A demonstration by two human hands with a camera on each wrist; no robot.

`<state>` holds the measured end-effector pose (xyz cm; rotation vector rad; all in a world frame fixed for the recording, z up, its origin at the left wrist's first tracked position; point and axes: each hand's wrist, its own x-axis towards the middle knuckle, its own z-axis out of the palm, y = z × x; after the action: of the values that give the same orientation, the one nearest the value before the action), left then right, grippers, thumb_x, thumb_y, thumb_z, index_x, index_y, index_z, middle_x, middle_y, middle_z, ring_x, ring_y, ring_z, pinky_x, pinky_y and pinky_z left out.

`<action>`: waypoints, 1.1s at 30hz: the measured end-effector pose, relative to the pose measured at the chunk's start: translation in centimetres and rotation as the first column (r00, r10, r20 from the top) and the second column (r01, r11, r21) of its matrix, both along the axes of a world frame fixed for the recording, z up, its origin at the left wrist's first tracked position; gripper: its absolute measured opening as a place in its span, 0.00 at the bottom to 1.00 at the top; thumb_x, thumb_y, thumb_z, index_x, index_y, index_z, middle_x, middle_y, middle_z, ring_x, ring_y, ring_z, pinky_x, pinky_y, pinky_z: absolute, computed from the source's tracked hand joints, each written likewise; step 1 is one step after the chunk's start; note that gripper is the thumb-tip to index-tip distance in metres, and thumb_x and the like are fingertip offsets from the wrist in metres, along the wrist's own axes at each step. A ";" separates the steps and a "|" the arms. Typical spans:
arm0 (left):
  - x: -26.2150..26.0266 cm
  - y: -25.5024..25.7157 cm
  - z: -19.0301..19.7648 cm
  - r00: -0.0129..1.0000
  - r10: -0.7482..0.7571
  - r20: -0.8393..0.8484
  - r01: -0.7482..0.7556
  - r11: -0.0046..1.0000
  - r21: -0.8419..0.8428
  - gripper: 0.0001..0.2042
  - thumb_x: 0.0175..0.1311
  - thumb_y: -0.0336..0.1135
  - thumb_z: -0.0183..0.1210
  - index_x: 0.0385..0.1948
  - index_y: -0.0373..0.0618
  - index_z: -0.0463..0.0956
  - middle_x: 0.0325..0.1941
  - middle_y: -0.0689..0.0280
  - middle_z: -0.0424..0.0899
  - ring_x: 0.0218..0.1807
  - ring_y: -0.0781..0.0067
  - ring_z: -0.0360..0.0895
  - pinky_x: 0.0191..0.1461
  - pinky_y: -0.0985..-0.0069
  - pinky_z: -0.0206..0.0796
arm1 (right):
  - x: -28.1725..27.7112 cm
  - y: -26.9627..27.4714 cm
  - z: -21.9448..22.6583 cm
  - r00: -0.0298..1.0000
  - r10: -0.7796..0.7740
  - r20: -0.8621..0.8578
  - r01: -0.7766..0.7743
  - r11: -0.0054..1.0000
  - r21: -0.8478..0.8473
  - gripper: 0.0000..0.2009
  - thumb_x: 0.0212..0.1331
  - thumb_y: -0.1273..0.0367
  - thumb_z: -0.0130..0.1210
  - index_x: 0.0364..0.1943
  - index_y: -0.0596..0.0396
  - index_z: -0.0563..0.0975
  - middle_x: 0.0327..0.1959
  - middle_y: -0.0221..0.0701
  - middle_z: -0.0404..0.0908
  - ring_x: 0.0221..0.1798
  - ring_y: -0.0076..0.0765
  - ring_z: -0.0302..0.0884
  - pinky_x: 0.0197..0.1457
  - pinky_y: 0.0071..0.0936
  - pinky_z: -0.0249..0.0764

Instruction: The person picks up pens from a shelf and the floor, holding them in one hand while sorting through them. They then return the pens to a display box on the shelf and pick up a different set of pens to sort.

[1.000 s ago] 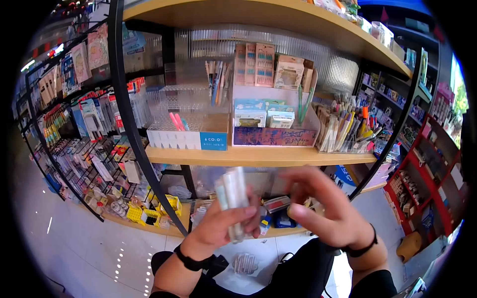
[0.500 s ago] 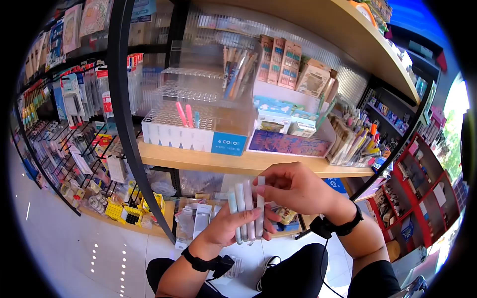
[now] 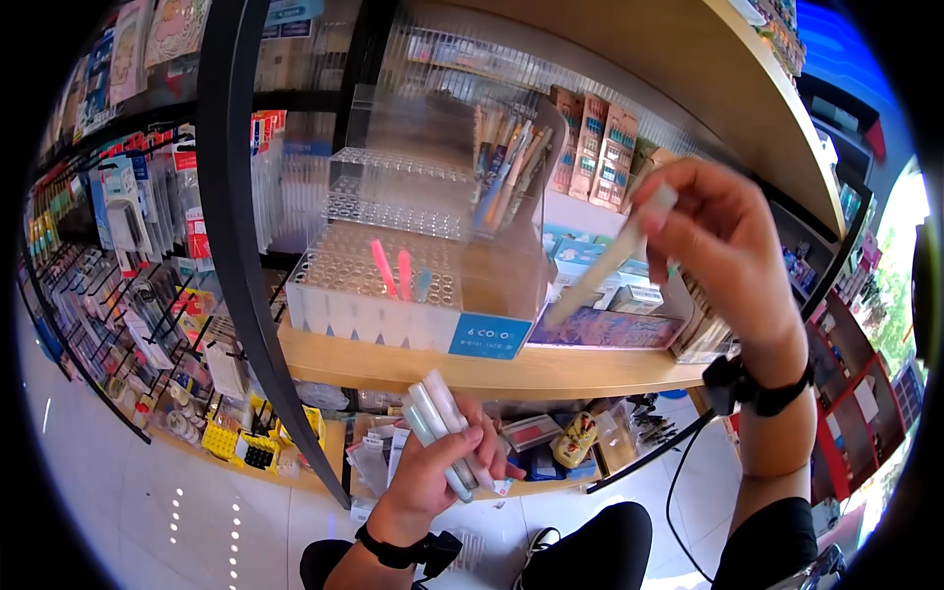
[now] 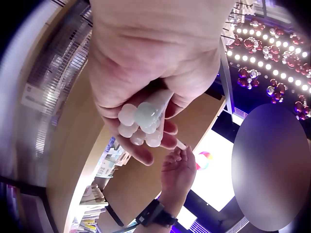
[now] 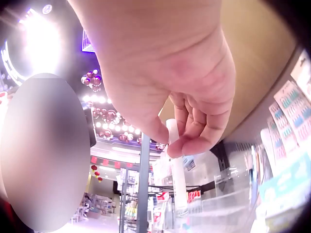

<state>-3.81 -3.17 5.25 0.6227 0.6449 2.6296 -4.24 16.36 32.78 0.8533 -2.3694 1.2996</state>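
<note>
My left hand (image 3: pixel 433 472) grips a bundle of several pale, whitish pens (image 3: pixel 429 413) low in front of the shelf, fingers curled round them. Their rounded ends (image 4: pixel 148 115) cluster below the palm in the left wrist view. My right hand (image 3: pixel 723 241) is raised at the right and pinches one pale pen (image 3: pixel 602 273) near its upper end; the pen slants down to the left. In the right wrist view the same pen (image 5: pixel 178 182) hangs from thumb and fingers. A clear pen stand (image 3: pixel 393 323) with rows of round holes holds two pink pens (image 3: pixel 382 267) and a blue one (image 3: pixel 424 285).
A wooden shelf (image 3: pixel 383 372) carries the stand and a box of packaged goods (image 3: pixel 610 329) right of it. Another shelf board (image 3: pixel 669 69) hangs overhead. A black upright post (image 3: pixel 228 226) stands at the left. Racks of hanging goods (image 3: pixel 128 216) lie beyond it.
The right hand has drawn one pale pen out of the left hand's bundle and lifted it up and right, in front of the shelf. The left hand has lowered slightly with the others.
</note>
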 end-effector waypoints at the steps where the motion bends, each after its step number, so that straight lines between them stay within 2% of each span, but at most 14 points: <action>1: 0.1 -0.1 0.8 1.000 -0.001 -0.005 0.001 1.000 -0.006 0.06 0.69 0.30 0.54 0.43 0.49 0.67 0.23 0.67 0.66 0.25 0.67 0.73 0.45 0.49 0.80 | -1.2 -0.2 1.1 0.997 -0.004 -0.072 0.007 0.999 0.043 0.09 0.67 0.73 0.62 0.46 0.63 0.79 0.35 0.28 0.84 0.29 0.17 0.79 0.34 0.18 0.76; 2: -0.2 -0.2 0.5 1.000 -0.002 -0.006 0.002 1.000 -0.005 0.06 0.69 0.30 0.54 0.43 0.49 0.67 0.23 0.67 0.66 0.25 0.67 0.73 0.45 0.49 0.80 | -2.3 -0.5 2.1 0.990 -0.005 -0.144 0.018 0.996 0.087 0.09 0.67 0.72 0.62 0.46 0.63 0.80 0.35 0.28 0.84 0.30 0.19 0.79 0.35 0.19 0.77; 4: -0.8 -0.3 -0.1 0.996 -0.084 -0.035 0.086 0.995 0.053 0.08 0.68 0.30 0.56 0.42 0.49 0.67 0.23 0.67 0.67 0.26 0.70 0.73 0.39 0.57 0.77 | -4.6 -1.6 2.9 0.985 -0.014 -0.170 0.037 0.990 0.135 0.09 0.66 0.72 0.62 0.46 0.63 0.80 0.34 0.28 0.84 0.30 0.20 0.80 0.35 0.20 0.77; 6: -0.9 -0.4 0.1 0.993 -0.106 -0.048 0.108 0.993 0.052 0.08 0.67 0.29 0.58 0.42 0.49 0.67 0.23 0.67 0.66 0.25 0.71 0.72 0.36 0.60 0.74 | -7.1 -2.7 3.0 0.981 -0.021 -0.192 0.057 0.981 0.185 0.10 0.65 0.72 0.62 0.46 0.63 0.80 0.33 0.28 0.84 0.31 0.21 0.81 0.36 0.20 0.78; 9: -0.9 -0.5 0.5 0.984 -0.155 -0.083 0.160 0.985 0.061 0.08 0.68 0.29 0.59 0.41 0.47 0.68 0.25 0.66 0.69 0.25 0.73 0.71 0.35 0.65 0.71 | -10.6 -3.6 2.1 0.982 -0.080 -0.169 0.143 0.902 0.406 0.14 0.59 0.69 0.63 0.47 0.62 0.81 0.31 0.33 0.86 0.33 0.24 0.83 0.39 0.25 0.79; 14: -0.8 -0.7 0.6 0.975 -0.190 -0.118 0.197 0.979 0.052 0.08 0.69 0.28 0.60 0.42 0.45 0.68 0.28 0.66 0.71 0.26 0.75 0.72 0.35 0.67 0.70 | -12.8 -5.3 1.1 0.990 -0.126 -0.060 0.139 0.838 0.527 0.15 0.59 0.67 0.64 0.48 0.60 0.83 0.31 0.34 0.86 0.35 0.30 0.84 0.43 0.29 0.78; 16: -0.7 -0.6 0.4 0.965 -0.230 -0.128 0.241 0.967 0.079 0.09 0.69 0.27 0.60 0.43 0.45 0.68 0.28 0.66 0.71 0.26 0.75 0.71 0.34 0.68 0.70 | -13.9 -5.3 1.0 0.966 -0.023 -0.258 0.195 0.722 0.664 0.14 0.62 0.67 0.68 0.46 0.60 0.82 0.31 0.27 0.83 0.33 0.21 0.81 0.37 0.22 0.77; 17: -0.7 -0.6 0.4 0.965 -0.229 -0.125 0.240 0.967 0.081 0.09 0.69 0.27 0.60 0.43 0.45 0.68 0.28 0.66 0.71 0.26 0.75 0.71 0.34 0.68 0.70 | -14.1 -5.4 1.1 0.967 -0.021 -0.256 0.192 0.721 0.665 0.14 0.62 0.67 0.68 0.46 0.60 0.82 0.31 0.27 0.83 0.33 0.21 0.81 0.37 0.22 0.77; 19: -0.7 -0.6 0.4 0.965 -0.222 -0.142 0.234 0.970 0.073 0.10 0.69 0.28 0.60 0.44 0.45 0.67 0.28 0.66 0.71 0.25 0.75 0.71 0.34 0.68 0.70 | -14.3 -5.7 1.5 0.976 -0.070 -0.207 0.200 0.669 0.716 0.16 0.60 0.64 0.68 0.46 0.62 0.84 0.31 0.35 0.85 0.37 0.31 0.85 0.44 0.29 0.79; 20: -0.6 -0.7 0.5 0.965 -0.222 -0.141 0.234 0.969 0.074 0.10 0.69 0.28 0.60 0.44 0.45 0.67 0.28 0.66 0.71 0.25 0.75 0.71 0.34 0.68 0.70 | -14.3 -5.9 1.7 0.976 -0.070 -0.205 0.199 0.668 0.717 0.16 0.60 0.64 0.68 0.46 0.62 0.84 0.31 0.35 0.85 0.37 0.31 0.85 0.44 0.29 0.79; 22: -0.6 -0.8 0.5 0.972 -0.193 -0.137 0.202 0.978 0.051 0.09 0.69 0.29 0.60 0.43 0.45 0.67 0.28 0.66 0.71 0.25 0.75 0.71 0.34 0.69 0.70 | -14.3 -6.4 1.9 0.981 -0.188 -0.047 0.168 0.702 0.692 0.17 0.60 0.64 0.67 0.47 0.62 0.83 0.33 0.36 0.85 0.42 0.31 0.86 0.46 0.30 0.79; 26: -0.6 -0.7 0.2 0.969 -0.205 -0.142 0.215 0.975 0.063 0.10 0.69 0.30 0.60 0.44 0.45 0.67 0.27 0.67 0.71 0.25 0.75 0.72 0.34 0.69 0.70 | -13.8 -7.1 1.9 0.970 -0.239 -0.035 0.197 0.697 0.690 0.15 0.61 0.64 0.66 0.47 0.60 0.83 0.36 0.38 0.86 0.45 0.34 0.86 0.49 0.33 0.80; 28: -0.5 -0.7 0.2 0.971 -0.200 -0.135 0.206 0.978 0.038 0.10 0.69 0.30 0.61 0.44 0.46 0.67 0.27 0.67 0.71 0.25 0.75 0.73 0.34 0.69 0.71 | -14.4 -6.9 1.5 0.947 -0.076 -0.313 0.294 0.598 0.745 0.14 0.61 0.64 0.65 0.47 0.58 0.82 0.38 0.39 0.86 0.45 0.40 0.86 0.49 0.36 0.80; 33: -0.3 -0.7 0.5 0.969 -0.202 -0.140 0.209 0.977 0.036 0.10 0.69 0.30 0.61 0.44 0.47 0.67 0.27 0.67 0.71 0.25 0.75 0.73 0.34 0.69 0.71 | -14.8 -7.5 1.3 0.953 -0.100 -0.286 0.283 0.633 0.721 0.14 0.61 0.64 0.64 0.45 0.58 0.83 0.42 0.41 0.86 0.47 0.46 0.86 0.53 0.38 0.80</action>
<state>-4.11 -3.91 5.71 0.8430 0.5227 2.4320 -18.99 8.91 34.04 0.8384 -2.7064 0.0416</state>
